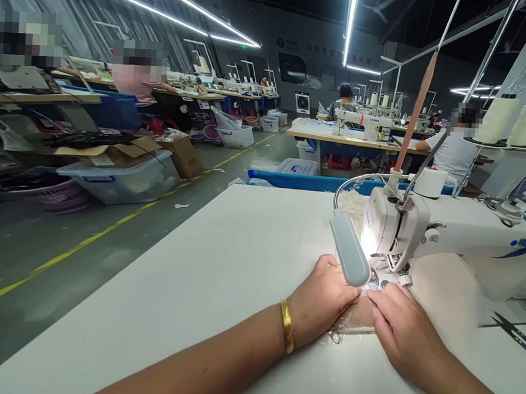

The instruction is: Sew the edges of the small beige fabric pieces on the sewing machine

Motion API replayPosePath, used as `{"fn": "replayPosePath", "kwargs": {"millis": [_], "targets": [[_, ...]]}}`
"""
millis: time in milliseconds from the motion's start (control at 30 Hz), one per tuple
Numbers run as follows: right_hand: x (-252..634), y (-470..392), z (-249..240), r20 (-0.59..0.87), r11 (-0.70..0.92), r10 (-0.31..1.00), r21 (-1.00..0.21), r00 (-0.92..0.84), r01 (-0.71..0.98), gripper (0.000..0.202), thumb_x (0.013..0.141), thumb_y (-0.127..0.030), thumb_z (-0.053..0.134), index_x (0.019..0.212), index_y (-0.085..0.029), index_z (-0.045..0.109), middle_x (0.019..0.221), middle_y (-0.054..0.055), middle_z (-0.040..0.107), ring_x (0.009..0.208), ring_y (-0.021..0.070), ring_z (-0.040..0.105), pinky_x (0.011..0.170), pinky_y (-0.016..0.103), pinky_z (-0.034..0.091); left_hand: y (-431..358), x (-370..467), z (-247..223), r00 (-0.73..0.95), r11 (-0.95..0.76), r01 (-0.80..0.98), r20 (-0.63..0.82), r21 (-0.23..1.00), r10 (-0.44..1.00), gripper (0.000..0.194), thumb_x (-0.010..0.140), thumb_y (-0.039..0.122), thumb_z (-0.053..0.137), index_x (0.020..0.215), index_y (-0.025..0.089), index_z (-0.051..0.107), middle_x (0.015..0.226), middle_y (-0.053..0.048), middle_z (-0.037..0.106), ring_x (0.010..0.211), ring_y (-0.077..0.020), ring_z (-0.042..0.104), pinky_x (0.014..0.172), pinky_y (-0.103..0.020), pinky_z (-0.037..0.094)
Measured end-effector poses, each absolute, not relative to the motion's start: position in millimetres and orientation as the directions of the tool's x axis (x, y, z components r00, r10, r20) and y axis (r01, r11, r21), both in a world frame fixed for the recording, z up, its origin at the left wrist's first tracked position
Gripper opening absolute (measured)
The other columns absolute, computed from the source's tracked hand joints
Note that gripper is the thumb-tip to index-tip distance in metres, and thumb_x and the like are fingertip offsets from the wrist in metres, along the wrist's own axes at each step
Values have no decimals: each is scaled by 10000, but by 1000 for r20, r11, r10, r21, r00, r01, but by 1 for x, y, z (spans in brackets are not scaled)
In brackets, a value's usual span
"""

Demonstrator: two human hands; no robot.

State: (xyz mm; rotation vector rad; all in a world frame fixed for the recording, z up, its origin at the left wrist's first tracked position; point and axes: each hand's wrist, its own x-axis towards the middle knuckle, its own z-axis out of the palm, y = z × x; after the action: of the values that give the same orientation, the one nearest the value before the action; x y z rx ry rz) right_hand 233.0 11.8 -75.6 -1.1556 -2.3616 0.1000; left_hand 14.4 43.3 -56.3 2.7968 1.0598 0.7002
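Note:
My left hand (323, 297), with a gold bangle at the wrist, is closed on the near edge of a beige piece of sheer fabric (357, 317) beside the needle area. My right hand (404, 322) has its fingertips pinched on the same fabric from the right, close to the left thumb. The white sewing machine (389, 218) stands just beyond both hands. Its presser foot is partly hidden by the grey lamp head (352, 251) on a bent metal neck. The lamp lights the stitching spot. A small ring-like piece (335, 337) lies at the fabric's lower edge.
Black thread snips (515, 334) lie on the white tabletop (224, 265) at the right. Behind the machine head is a heap of cream lace (353, 206). Thread cones (496, 120) stand at the back right. Co-workers sit at other machines; bins and boxes line the aisle.

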Motion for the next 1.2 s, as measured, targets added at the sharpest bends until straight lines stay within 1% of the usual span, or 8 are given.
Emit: {"fn": "replayPosePath", "kwargs": {"millis": [267, 533, 600, 700, 867, 1033, 1133, 1200], "targets": [[235, 11, -76, 436, 636, 757, -319, -487, 703, 284, 1026, -138, 393, 1171, -227, 620, 827, 42, 588, 734, 238, 532, 651, 371, 481, 49, 15, -54, 635, -737, 637, 389, 225, 668, 273, 1009, 99, 481, 919, 224, 706, 902, -20, 711, 881, -200, 634, 910, -372, 428], [236, 12, -77, 435, 636, 761, -353, -482, 686, 262, 1039, -150, 389, 1133, -243, 615, 856, 39, 600, 769, 236, 561, 665, 368, 502, 62, 14, -52, 594, -693, 680, 373, 239, 713, 245, 1012, 145, 508, 934, 241, 720, 929, -24, 721, 897, -216, 638, 945, -403, 429], [236, 12, -77, 439, 642, 756, -356, -486, 679, 260, 1038, -144, 392, 1117, -248, 616, 844, 34, 595, 752, 230, 559, 656, 361, 498, 63, 12, -54, 603, -697, 683, 368, 219, 707, 198, 1010, 175, 542, 960, 243, 722, 989, -34, 726, 963, -231, 638, 974, -418, 425], [239, 11, -76, 457, 669, 734, -355, -503, 654, 285, 1038, -129, 397, 1190, -261, 599, 849, 26, 598, 750, 225, 564, 660, 355, 497, 64, 9, -55, 596, -683, 708, 367, 179, 714, 135, 1012, 257, 590, 992, 238, 723, 1058, -53, 724, 1030, -258, 631, 1001, -445, 420], [245, 6, -76, 513, 744, 655, -312, -554, 591, 274, 1022, -91, 409, 1180, -235, 579, 869, 43, 608, 776, 230, 565, 650, 346, 473, 61, 6, -54, 532, -602, 786, 341, 141, 775, 168, 972, 367, 685, 994, 203, 712, 1136, -78, 719, 1081, -297, 628, 1006, -477, 422], [244, -12, -68, 555, 814, 550, -190, -624, 548, 234, 973, -46, 446, 1079, -196, 592, 781, 34, 586, 709, 214, 514, 620, 337, 443, 53, 1, -49, 539, -645, 757, 455, 109, 709, 148, 1008, 319, 605, 1003, 213, 708, 1140, -78, 715, 1081, -296, 620, 999, -472, 412], [256, -18, -64, 575, 759, 602, -195, -554, 622, 230, 983, -65, 442, 1076, -193, 610, 807, 42, 608, 728, 213, 529, 633, 339, 455, 51, -1, -47, 559, -705, 703, 545, 87, 625, 243, 1039, 244, 474, 974, 215, 706, 1056, -75, 719, 987, -282, 631, 943, -458, 421], [276, -18, -65, 597, 655, 685, -255, -417, 711, 232, 1012, -101, 441, 1124, -202, 617, 886, 58, 639, 805, 223, 571, 700, 355, 490, 54, 0, -47, 561, -748, 656, 602, 96, 569, 298, 1042, 215, 418, 939, 222, 699, 1010, -65, 717, 920, -270, 634, 906, -442, 430]]}}
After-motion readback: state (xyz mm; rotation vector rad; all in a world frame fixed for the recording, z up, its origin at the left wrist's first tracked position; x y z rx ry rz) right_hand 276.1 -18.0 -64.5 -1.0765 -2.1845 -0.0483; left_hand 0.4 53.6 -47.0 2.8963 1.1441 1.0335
